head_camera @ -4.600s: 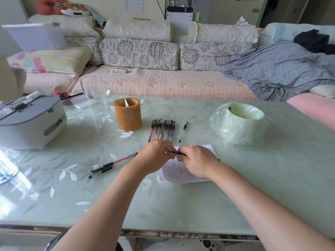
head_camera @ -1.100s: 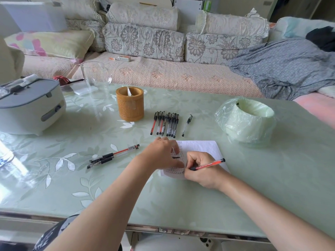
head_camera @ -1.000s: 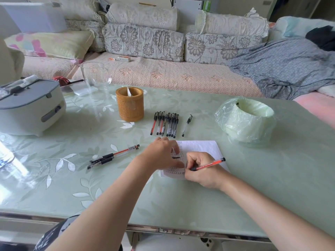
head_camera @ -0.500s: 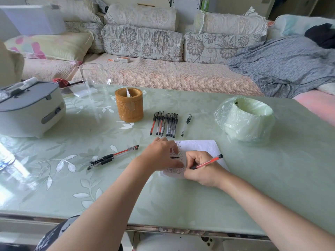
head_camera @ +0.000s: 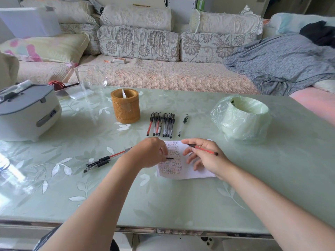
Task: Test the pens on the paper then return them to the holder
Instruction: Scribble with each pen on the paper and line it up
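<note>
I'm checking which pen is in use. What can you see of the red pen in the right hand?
The red pen is a slim stick pen with a red barrel and dark ends, plastic by the look of it. The right hand holds it in its fingers, lifted off the paper and lying almost level, one dark end pointing left toward the left hand, the other sticking out to the right. Only the right hand touches it.

Brightness: bright, even daylight, soft overall.
Source: seems to come from the left (strong white patch at that edge).
Glare: glossy surface [head_camera: 181,205] washed out at the left; pale sheen across its front.
Shadows: soft, faint ones beside the holder [head_camera: 125,105] and the white appliance [head_camera: 27,113].
Blur: right hand [head_camera: 208,158] fingers [head_camera: 192,160] smeared by motion; the rest fairly sharp.
Distortion: wide-angle bowing, the sofa [head_camera: 163,73] and the surface's edges curve.
</note>
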`<state>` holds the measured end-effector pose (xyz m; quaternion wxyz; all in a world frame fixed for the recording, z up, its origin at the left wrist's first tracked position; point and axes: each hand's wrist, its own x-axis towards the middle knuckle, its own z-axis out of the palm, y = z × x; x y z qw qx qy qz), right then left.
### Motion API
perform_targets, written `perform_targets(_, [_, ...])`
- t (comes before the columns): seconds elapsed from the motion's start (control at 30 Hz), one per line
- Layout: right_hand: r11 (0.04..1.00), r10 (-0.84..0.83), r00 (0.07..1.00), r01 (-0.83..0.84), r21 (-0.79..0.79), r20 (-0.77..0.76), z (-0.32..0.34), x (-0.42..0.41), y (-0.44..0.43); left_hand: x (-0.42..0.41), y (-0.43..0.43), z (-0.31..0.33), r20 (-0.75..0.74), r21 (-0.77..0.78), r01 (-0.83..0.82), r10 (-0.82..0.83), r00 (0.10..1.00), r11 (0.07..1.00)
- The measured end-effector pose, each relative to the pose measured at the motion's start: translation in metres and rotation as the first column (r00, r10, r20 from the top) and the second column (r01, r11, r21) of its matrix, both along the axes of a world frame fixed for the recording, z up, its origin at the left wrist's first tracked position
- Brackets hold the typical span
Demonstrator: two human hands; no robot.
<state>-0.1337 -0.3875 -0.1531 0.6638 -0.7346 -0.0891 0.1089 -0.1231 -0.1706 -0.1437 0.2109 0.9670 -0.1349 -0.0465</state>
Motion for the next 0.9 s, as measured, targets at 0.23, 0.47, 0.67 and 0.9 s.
perform_targets(0.23, [0.963, 0.074, 0.987, -0.034, 0.267, -0.142, 0.020, 0.008, 0.000, 0.002, 0.001, 0.003, 0.071, -0.115, -0.054, 0.062, 0.996, 0.992])
perform_targets(0.47, [0.855, 0.043, 0.955, 0.117, -0.505, 0.294, 0.018, 0.017, -0.001, 0.002, 0.003, 0.009, 0.107, -0.247, -0.060, 0.089, 0.990, 0.967])
perform_targets(0.67, [0.613, 0.182, 0.890, 0.231, -0.756, 0.419, 0.016, 0.015, 0.004, 0.000, 0.002, 0.011, 0.116, -0.244, -0.054, 0.084, 0.990, 0.968])
perform_targets(0.9, [0.622, 0.246, 0.873, 0.191, -0.759, 0.422, 0.015, 0.012, 0.009, -0.002, -0.002, 0.012, 0.085, -0.278, -0.009, 0.033, 0.996, 0.961])
